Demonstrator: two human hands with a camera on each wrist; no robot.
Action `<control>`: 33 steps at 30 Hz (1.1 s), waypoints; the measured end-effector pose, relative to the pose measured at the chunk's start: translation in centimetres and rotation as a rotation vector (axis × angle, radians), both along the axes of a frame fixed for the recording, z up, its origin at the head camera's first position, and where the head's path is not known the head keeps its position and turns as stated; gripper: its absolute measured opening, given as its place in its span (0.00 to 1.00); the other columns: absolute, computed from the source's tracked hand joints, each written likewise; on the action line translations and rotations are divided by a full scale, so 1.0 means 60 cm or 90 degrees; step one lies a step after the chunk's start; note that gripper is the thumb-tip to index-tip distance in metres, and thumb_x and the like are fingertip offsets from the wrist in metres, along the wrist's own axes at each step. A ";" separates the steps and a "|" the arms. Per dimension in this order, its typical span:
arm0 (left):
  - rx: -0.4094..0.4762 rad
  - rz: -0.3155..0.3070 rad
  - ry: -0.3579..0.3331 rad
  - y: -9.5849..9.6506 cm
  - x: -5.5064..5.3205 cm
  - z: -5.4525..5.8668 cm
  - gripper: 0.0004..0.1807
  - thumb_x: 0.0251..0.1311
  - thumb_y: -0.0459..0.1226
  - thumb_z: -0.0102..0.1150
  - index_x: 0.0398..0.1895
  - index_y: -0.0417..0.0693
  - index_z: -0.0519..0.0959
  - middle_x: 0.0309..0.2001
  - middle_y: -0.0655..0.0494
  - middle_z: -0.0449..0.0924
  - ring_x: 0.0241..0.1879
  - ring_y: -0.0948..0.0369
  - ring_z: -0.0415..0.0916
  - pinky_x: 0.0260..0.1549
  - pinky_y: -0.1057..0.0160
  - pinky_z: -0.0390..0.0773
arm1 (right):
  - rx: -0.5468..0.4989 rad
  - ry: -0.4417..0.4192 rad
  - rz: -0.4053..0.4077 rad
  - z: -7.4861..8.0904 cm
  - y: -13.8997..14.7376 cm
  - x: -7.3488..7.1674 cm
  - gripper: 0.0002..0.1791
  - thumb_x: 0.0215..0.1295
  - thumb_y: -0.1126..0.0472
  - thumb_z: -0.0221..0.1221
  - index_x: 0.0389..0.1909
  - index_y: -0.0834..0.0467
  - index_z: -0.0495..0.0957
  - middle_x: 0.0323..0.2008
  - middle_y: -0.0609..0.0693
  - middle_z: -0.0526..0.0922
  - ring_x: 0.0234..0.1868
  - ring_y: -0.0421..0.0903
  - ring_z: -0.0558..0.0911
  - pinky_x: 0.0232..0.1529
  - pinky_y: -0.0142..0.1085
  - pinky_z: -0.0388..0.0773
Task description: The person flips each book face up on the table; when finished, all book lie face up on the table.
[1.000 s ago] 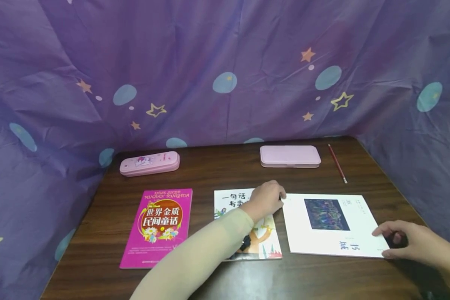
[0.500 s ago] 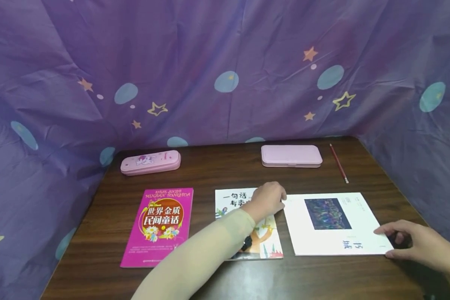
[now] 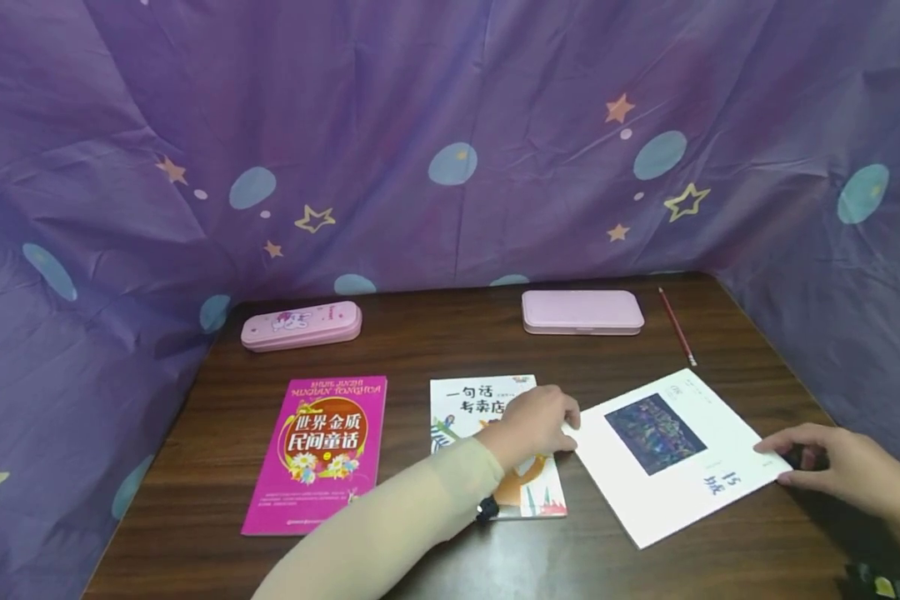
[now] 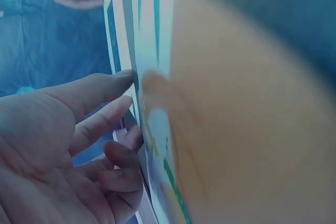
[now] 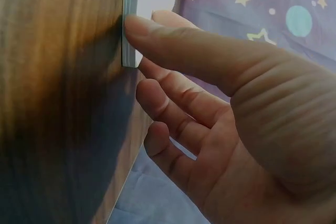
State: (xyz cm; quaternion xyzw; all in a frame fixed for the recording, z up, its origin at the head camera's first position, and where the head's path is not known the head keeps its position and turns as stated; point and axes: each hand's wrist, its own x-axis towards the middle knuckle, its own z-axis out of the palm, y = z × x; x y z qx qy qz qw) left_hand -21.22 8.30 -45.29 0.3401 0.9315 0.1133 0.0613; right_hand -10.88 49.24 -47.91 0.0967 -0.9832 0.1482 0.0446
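Observation:
A white book [image 3: 675, 492] with a dark picture on its cover lies turned at an angle on the table. My left hand [image 3: 543, 421] pinches its left corner, reaching across a picture-covered book [image 3: 532, 492] that it partly hides. My right hand [image 3: 843, 467] grips the right corner between thumb and index finger. In the right wrist view, the right thumb [image 5: 173, 38] presses the book's edge [image 5: 130, 24], while the other fingers hang loosely below. The left wrist view has the left thumb and fingers [image 4: 100, 90] at the book's edge; a blurred shape fills its right side.
A magenta book [image 3: 318, 454] lies at the left of the table. Behind stand a pink pencil case with a printed picture [image 3: 300, 325] and a plain pink case [image 3: 582, 312]. A red pencil [image 3: 677, 325] lies at the back right. A purple curtain [image 3: 450, 125] surrounds the table.
The white book has turned from lying straight to slanted, its near left corner swinging toward the person. My left hand has come slightly nearer and the right hand has shifted slightly right and up.

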 end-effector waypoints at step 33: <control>0.019 -0.059 -0.028 0.009 0.148 -0.005 0.09 0.50 0.50 0.77 0.35 0.73 0.87 0.19 0.82 0.74 0.23 0.79 0.67 0.22 0.76 0.64 | 0.023 -0.027 0.052 0.012 -0.043 -0.164 0.21 0.52 0.69 0.74 0.47 0.49 0.88 0.42 0.49 0.87 0.34 0.39 0.73 0.31 0.31 0.69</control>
